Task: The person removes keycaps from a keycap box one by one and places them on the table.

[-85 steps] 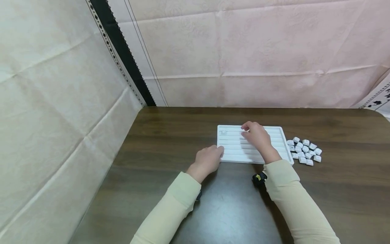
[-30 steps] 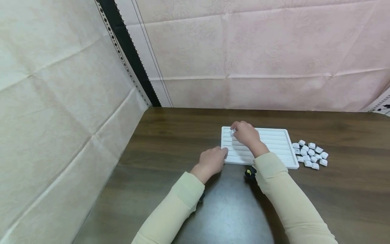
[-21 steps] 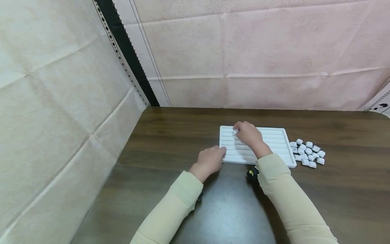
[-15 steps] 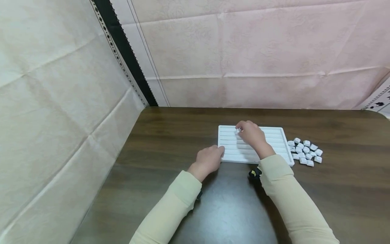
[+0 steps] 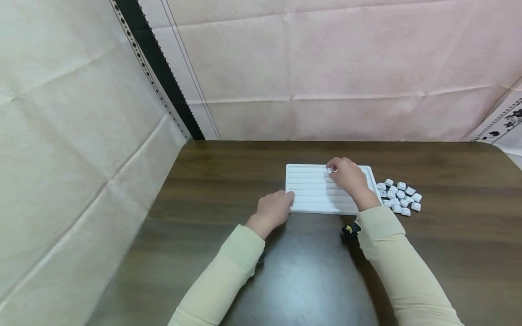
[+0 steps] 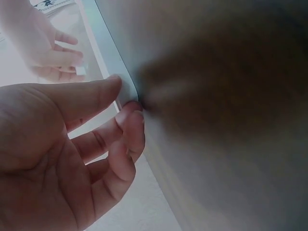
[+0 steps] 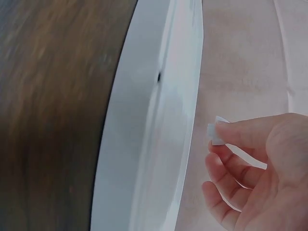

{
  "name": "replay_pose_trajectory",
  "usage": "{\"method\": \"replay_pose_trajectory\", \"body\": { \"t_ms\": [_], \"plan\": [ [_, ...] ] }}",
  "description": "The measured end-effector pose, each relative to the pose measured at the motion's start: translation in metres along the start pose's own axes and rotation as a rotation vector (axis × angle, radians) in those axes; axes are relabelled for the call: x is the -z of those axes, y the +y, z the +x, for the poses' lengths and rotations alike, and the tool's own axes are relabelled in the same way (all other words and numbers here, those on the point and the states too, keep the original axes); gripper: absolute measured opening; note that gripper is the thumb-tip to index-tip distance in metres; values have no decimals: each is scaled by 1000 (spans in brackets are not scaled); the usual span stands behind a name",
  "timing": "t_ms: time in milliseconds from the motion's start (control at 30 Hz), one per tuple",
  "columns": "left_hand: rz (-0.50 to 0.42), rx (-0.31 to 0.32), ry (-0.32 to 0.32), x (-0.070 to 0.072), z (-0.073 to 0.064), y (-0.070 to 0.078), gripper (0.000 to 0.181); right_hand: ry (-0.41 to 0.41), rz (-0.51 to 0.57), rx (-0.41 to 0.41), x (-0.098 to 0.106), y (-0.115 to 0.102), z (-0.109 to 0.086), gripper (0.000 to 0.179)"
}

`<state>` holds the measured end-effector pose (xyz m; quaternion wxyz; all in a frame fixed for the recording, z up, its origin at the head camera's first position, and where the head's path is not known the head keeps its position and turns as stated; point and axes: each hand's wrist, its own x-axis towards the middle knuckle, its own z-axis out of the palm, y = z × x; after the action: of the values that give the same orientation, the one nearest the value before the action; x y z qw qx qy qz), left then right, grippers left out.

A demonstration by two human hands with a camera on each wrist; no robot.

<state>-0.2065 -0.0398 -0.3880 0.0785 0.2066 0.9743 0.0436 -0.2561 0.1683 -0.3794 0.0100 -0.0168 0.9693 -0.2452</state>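
Note:
A white ridged tray [image 5: 314,194] lies on the brown table. My left hand [image 5: 272,210] holds its near left corner, the thumb on the rim and the curled fingertips at its outer side, as the left wrist view shows. Over the tray's far part, my right hand [image 5: 350,179] pinches a small white block [image 7: 215,133], shaped like a keycap, between thumb and forefinger. In the right wrist view the block stands apart from the tray, and the other fingers curl loosely. Several similar white blocks [image 5: 400,194] lie in a loose cluster at the tray's right side.
The brown wooden table [image 5: 228,181] reaches back to a pale cloth [image 5: 350,68] hanging behind it. Another cloth [image 5: 73,149] hangs along the left side. A dark device [image 5: 350,229] is worn at the right wrist.
A block seen at the tray's far left is now in my right hand, which has carried it rightward over the tray. My left hand keeps its hold; the head view has shifted slightly.

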Motion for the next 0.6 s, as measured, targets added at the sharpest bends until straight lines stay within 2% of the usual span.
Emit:
{"method": "replay_pose_trajectory", "body": {
  "t_ms": [600],
  "plan": [
    [-32, -10, 1, 0, 0, -2, 8, 24, 9, -65, 15, 33, -15, 27]
  ]
}}
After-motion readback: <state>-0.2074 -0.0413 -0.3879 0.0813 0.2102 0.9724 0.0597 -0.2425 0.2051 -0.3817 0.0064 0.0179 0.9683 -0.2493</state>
